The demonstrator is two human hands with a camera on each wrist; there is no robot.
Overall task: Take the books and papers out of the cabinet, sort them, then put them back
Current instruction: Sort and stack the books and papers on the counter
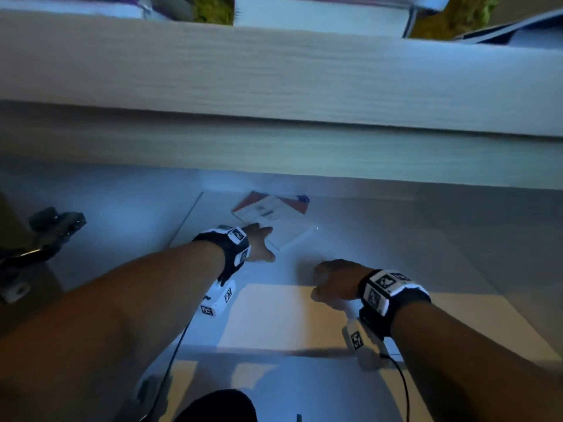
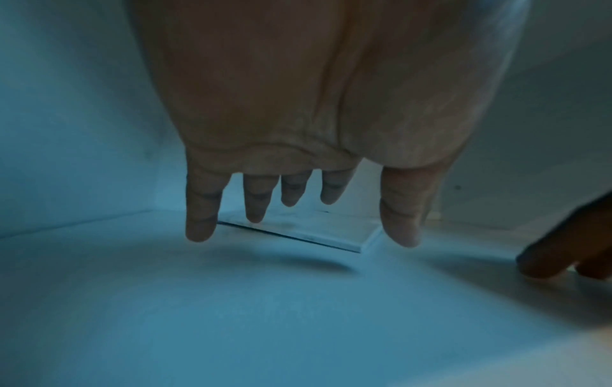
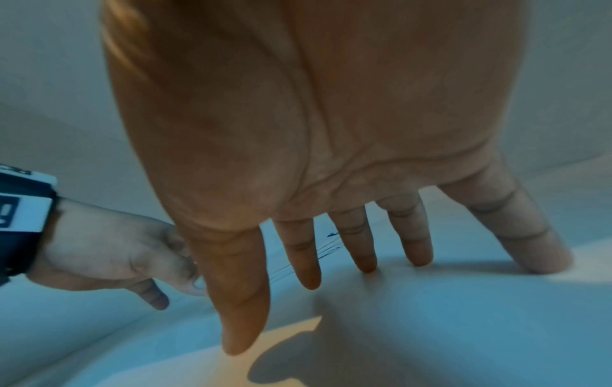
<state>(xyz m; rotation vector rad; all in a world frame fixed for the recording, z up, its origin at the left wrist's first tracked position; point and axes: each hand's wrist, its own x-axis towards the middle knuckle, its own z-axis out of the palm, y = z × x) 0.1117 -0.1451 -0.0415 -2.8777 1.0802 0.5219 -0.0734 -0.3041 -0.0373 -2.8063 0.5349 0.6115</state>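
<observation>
A thin book with a red and white cover lies flat on the white cabinet floor, near the back wall. My left hand reaches in with straight, spread fingers, and its fingertips hover just above the book's near edge, holding nothing. To the right and closer to me, my right hand is also open, with spread fingertips at or just above the bare cabinet floor. The left hand shows beside it in the right wrist view.
A thick wooden shelf board spans the view above the compartment, with several books on top. A black hinge-like fitting sticks out at the left side. The compartment is dim, with a lit patch near the front.
</observation>
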